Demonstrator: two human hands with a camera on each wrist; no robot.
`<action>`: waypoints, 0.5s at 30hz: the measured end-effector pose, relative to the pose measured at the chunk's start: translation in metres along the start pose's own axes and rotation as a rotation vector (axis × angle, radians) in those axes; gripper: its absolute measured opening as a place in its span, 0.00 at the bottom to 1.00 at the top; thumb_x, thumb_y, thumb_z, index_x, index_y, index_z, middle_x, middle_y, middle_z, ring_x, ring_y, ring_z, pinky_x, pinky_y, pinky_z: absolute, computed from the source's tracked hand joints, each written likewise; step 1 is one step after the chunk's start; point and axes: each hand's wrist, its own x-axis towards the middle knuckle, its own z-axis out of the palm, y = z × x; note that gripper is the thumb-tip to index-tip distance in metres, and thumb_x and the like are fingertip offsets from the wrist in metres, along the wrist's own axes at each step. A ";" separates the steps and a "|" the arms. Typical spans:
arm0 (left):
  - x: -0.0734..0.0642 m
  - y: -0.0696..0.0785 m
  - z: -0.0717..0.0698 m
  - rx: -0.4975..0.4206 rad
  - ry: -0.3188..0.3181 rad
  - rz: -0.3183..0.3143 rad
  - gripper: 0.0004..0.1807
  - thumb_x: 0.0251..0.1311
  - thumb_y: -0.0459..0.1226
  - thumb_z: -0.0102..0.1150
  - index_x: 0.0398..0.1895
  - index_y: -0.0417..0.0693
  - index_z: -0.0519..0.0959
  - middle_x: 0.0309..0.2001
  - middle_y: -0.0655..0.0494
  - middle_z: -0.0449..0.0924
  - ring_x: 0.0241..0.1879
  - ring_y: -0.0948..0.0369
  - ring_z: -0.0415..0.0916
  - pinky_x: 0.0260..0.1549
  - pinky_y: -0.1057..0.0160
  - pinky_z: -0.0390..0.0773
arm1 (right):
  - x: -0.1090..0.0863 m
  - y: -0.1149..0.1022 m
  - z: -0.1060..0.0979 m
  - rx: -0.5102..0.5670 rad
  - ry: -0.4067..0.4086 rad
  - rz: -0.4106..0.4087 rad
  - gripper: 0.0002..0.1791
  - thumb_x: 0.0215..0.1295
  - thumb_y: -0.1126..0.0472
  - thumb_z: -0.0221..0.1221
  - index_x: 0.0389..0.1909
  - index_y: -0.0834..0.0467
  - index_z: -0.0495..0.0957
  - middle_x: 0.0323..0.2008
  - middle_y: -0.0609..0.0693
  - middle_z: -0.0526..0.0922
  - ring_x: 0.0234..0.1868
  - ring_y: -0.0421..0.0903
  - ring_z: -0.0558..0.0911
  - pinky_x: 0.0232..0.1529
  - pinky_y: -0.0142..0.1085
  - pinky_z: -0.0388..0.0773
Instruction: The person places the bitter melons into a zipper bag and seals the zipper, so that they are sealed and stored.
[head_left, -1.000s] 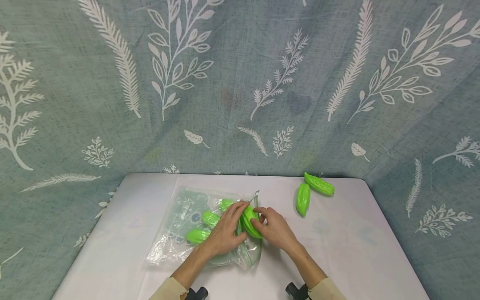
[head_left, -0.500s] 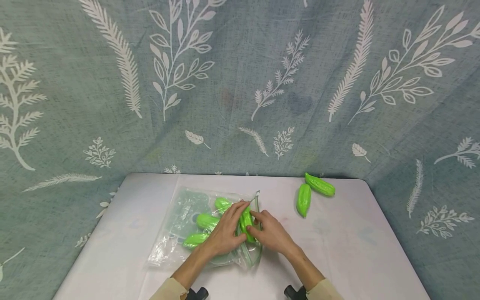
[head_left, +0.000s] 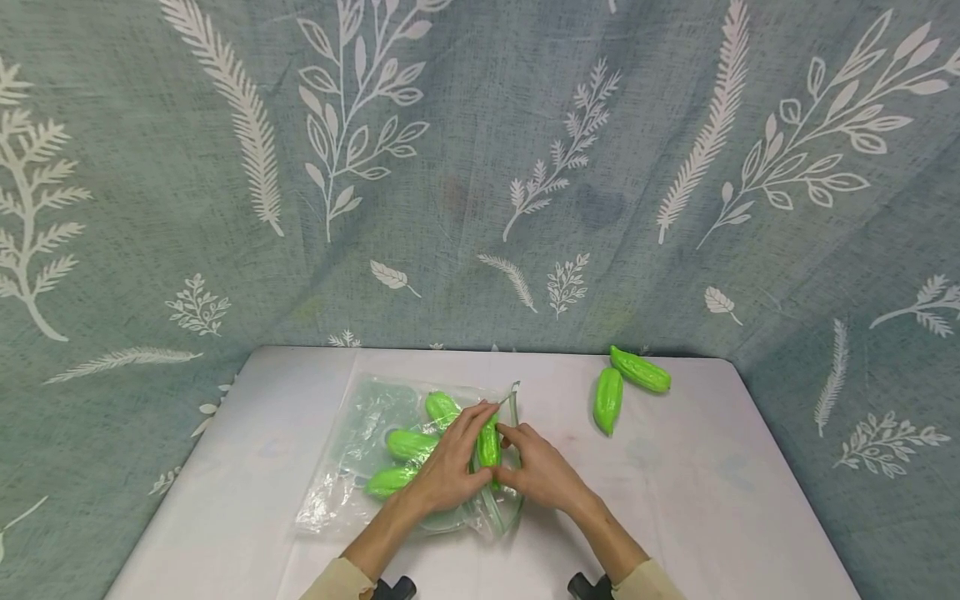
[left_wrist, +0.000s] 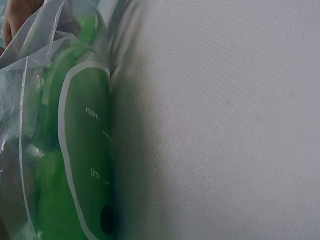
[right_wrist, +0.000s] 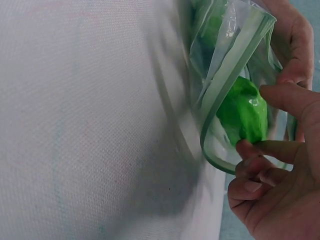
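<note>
A clear zip bag point(head_left: 326, 504) with green seal strips lies on the table, its mouth to the right. Inside, seen through the plastic, are several glossy green ridged vegetables like bitter melons, such as one bitter melon point(head_left: 408, 445). Over the bag near its mouth, my left hand point(head_left: 448, 468) holds the plastic by the opening. My right hand point(head_left: 546, 471) is at the mouth, thumb and a finger on the end of another bitter melon point(right_wrist: 245, 115), which lies inside the opening in the right wrist view. The left wrist view shows the bag's printed green panel point(left_wrist: 85, 135).
Two more bitter melons lie at the back right of the table: an upright one point(head_left: 607, 401) and a slanted one point(head_left: 640, 369). A white cloth covers the table point(head_left: 675, 500). Leaf-patterned curtain point(head_left: 465, 208) hangs behind and at both sides.
My right hand has moved slightly left, and the bitter melon at the mouth has slid farther into the bag. Those inside have shifted left. My left hand stays nearly in place.
</note>
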 end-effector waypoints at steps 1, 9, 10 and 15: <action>0.000 0.000 0.000 -0.007 -0.001 -0.001 0.52 0.47 0.39 0.62 0.80 0.53 0.53 0.74 0.54 0.58 0.74 0.43 0.57 0.69 0.38 0.60 | 0.000 0.000 0.000 -0.004 -0.001 -0.005 0.42 0.62 0.41 0.65 0.72 0.59 0.68 0.49 0.48 0.78 0.45 0.48 0.80 0.42 0.38 0.78; -0.001 -0.001 -0.001 -0.039 -0.010 -0.009 0.51 0.47 0.37 0.59 0.80 0.54 0.53 0.74 0.56 0.57 0.75 0.44 0.55 0.70 0.39 0.59 | -0.001 0.001 0.002 0.023 -0.016 0.004 0.47 0.58 0.41 0.68 0.74 0.59 0.65 0.51 0.49 0.76 0.47 0.48 0.80 0.45 0.42 0.80; -0.001 -0.001 -0.001 -0.039 -0.008 -0.008 0.51 0.47 0.37 0.59 0.80 0.54 0.54 0.74 0.56 0.57 0.75 0.44 0.56 0.70 0.39 0.60 | -0.001 0.001 0.002 0.020 -0.017 0.005 0.47 0.58 0.42 0.69 0.74 0.58 0.65 0.52 0.49 0.76 0.47 0.47 0.80 0.46 0.42 0.80; -0.001 -0.001 -0.001 -0.038 0.002 0.001 0.51 0.46 0.37 0.59 0.80 0.53 0.55 0.74 0.55 0.58 0.74 0.44 0.57 0.70 0.40 0.61 | -0.002 0.001 0.004 -0.035 -0.003 -0.022 0.47 0.57 0.46 0.70 0.75 0.58 0.63 0.54 0.50 0.75 0.48 0.48 0.81 0.47 0.41 0.81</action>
